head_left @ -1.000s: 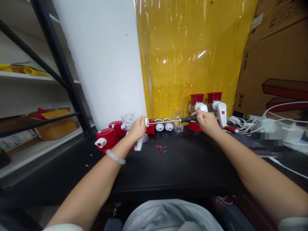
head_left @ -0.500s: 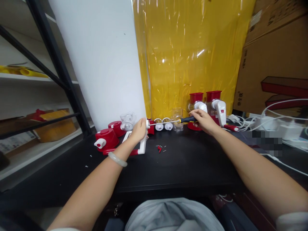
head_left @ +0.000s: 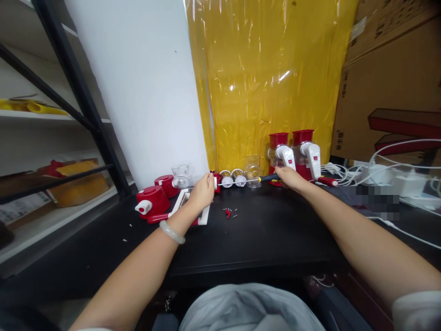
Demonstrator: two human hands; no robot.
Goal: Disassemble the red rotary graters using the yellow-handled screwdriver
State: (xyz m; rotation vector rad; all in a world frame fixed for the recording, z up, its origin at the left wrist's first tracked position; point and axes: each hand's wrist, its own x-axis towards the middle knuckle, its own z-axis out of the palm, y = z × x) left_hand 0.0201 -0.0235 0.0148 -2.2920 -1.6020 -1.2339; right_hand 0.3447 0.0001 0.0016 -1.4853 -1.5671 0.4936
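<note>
My right hand (head_left: 288, 177) is closed around the dark handle of a screwdriver (head_left: 268, 178). Its long metal shaft points left, the tip meeting a white plastic part (head_left: 216, 181). My left hand (head_left: 203, 191) grips that part, whose rest is hidden by the fingers. Below the left hand lie white crank handles (head_left: 204, 217) with red grips, partly covered by my wrist. A small red piece (head_left: 228, 213) rests among several screws on the black table (head_left: 262, 234). Behind the screwdriver shaft are two grater drums (head_left: 226, 179) with white rims.
Red bases (head_left: 151, 201) stand at the left beside a clear housing (head_left: 182, 171). Two rotary graters (head_left: 278, 140) with red hoppers stand at the back right, near another clear housing (head_left: 253, 174). White cables (head_left: 347, 174) and a large carton (head_left: 389, 87) are farther right.
My right hand has shifted its grip on the screwdriver handle, the fingers now curled closer round its end. The left hand and white part have turned slightly. The view has shifted a little.
</note>
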